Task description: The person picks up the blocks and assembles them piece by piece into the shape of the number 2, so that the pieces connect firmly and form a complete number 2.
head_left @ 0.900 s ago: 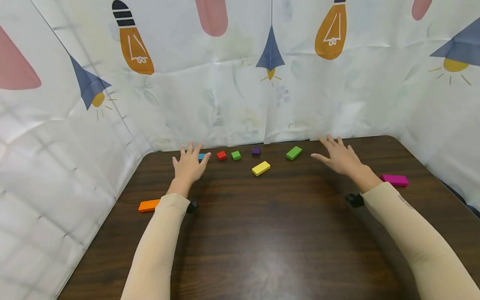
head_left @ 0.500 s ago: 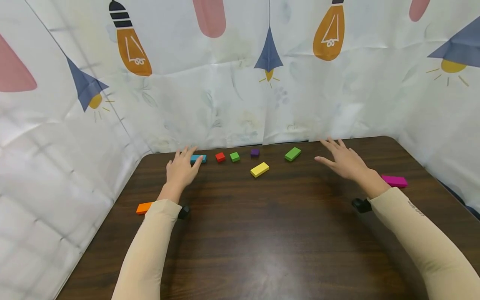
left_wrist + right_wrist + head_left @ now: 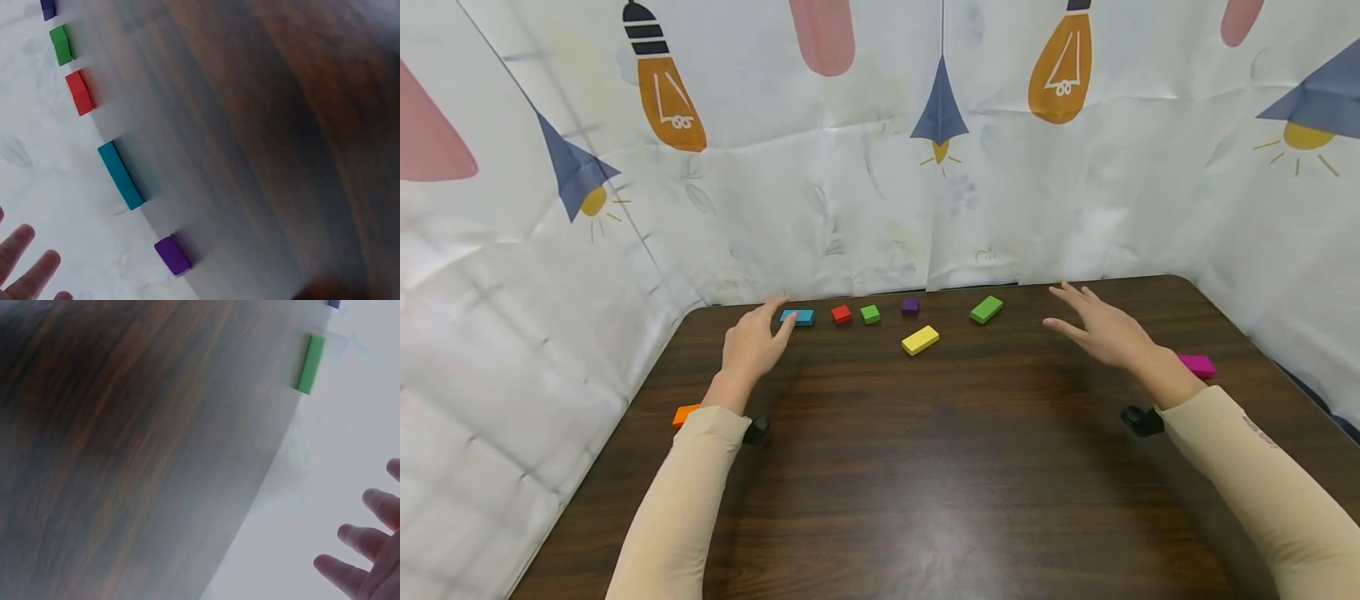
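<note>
In the head view my left hand (image 3: 749,343) is held above the table near its far left, fingers extended and holding nothing. Closest to its fingertips is a blue block (image 3: 802,317). A purple block (image 3: 172,255) shows in the left wrist view, but the hand covers it in the head view. An orange block (image 3: 685,414) is partly covered by the left forearm. My right hand (image 3: 1105,332) is likewise raised, fingers spread, with nothing in it. Left of it lies a long green block (image 3: 987,309); a magenta block (image 3: 1199,366) is partly behind the right wrist.
Along the far edge of the dark wooden table (image 3: 917,442) sit a red block (image 3: 841,314), a small green block (image 3: 870,314) and a dark purple block (image 3: 910,307). A yellow block (image 3: 921,340) lies nearer. A printed curtain (image 3: 880,192) hangs behind.
Both hands have drawn back toward the body and a little outward. The blue block, partly covered before, now shows more. The blocks have not moved.
</note>
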Available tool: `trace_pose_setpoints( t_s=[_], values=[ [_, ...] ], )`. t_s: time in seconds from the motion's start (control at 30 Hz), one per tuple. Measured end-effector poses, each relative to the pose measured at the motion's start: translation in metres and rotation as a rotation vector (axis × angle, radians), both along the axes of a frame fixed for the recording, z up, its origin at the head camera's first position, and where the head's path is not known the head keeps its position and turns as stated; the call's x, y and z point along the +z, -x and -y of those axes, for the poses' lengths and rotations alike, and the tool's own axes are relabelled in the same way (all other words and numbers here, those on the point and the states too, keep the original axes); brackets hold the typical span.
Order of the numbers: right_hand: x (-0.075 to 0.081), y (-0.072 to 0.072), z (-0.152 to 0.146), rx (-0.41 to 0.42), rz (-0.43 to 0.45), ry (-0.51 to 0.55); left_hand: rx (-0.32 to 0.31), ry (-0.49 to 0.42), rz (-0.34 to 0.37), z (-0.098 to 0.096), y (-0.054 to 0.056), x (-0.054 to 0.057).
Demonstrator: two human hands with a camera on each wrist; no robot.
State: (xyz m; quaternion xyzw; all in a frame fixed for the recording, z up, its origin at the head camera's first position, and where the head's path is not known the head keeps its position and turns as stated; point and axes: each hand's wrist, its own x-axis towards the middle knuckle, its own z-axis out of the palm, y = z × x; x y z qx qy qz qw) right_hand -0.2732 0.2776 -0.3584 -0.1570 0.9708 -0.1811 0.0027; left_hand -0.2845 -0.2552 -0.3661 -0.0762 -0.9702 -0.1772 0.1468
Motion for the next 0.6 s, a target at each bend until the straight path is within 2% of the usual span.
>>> trace_pose_setpoints(
  t_s=[0.37,0.6],
  values=[
    [0.001,-0.014,-0.022,0.027,0.045,0.074,-0.046,0.009,0.007,0.006,-0.009,-0.003],
    [-0.005,-0.023,-0.040,0.024,0.056,0.129,-0.100,0.004,0.068,0.013,-0.015,0.000]
  ],
)
